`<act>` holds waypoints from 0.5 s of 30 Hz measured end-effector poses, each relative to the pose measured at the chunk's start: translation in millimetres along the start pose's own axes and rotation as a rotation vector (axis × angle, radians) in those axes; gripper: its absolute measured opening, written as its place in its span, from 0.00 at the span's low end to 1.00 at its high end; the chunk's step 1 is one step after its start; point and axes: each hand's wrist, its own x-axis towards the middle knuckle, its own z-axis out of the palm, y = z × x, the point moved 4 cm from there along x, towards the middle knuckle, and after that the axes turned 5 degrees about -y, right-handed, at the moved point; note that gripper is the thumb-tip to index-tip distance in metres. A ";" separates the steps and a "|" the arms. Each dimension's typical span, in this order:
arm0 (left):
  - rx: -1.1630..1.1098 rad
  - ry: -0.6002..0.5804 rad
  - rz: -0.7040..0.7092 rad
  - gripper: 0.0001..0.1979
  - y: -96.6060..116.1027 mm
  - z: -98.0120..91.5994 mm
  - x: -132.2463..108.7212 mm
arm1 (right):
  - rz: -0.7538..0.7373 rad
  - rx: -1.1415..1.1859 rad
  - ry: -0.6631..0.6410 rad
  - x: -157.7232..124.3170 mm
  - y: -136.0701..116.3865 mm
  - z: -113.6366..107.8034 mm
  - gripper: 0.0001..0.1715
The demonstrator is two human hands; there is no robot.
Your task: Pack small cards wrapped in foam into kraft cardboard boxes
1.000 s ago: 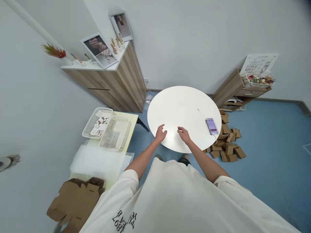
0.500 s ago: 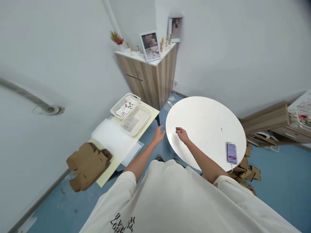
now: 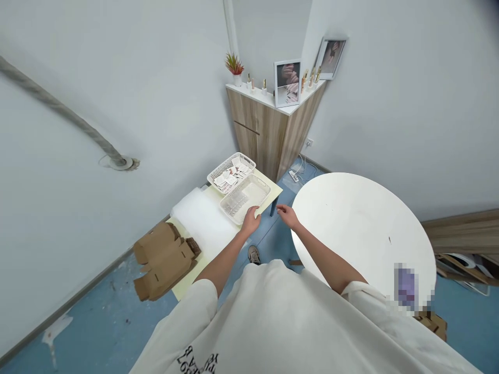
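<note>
My left hand (image 3: 250, 221) hangs with thumb and fingers apart, holding nothing, by the near corner of the front white basket (image 3: 246, 199). Whether it touches the rim I cannot tell. Inside this basket lie some clear plastic pieces (image 3: 236, 201). My right hand (image 3: 287, 215) is in the air near the left edge of the white round table (image 3: 351, 228), its fingers loosely bent and nothing in them. Behind the front basket stands a second white basket (image 3: 215, 177) with many small white packets or cards (image 3: 230, 177) in it.
Both baskets stand on a pale yellow side table (image 3: 274, 189). White foam sheets (image 3: 202, 218) and flattened cardboard boxes (image 3: 166, 259) lie farther left on it. A corner cabinet (image 3: 268, 135) holds framed pictures, bottles and a plant. A blurred purple object (image 3: 406, 285) rests on the round table.
My view has turned left, so the furniture appears shifted to the right. My left hand is now close to the front basket; my right hand has moved off the round table towards the side table.
</note>
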 end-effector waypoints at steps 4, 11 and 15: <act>0.187 -0.046 0.068 0.20 -21.0 -46.4 28.4 | -0.058 -0.059 -0.047 40.1 -29.8 45.2 0.18; 0.343 -0.226 0.050 0.20 -46.4 -79.5 71.3 | -0.024 -0.157 -0.098 95.4 -57.0 106.8 0.19; 0.426 -0.295 0.056 0.23 -54.3 -77.6 84.9 | -0.002 -0.288 -0.126 116.1 -54.3 125.6 0.23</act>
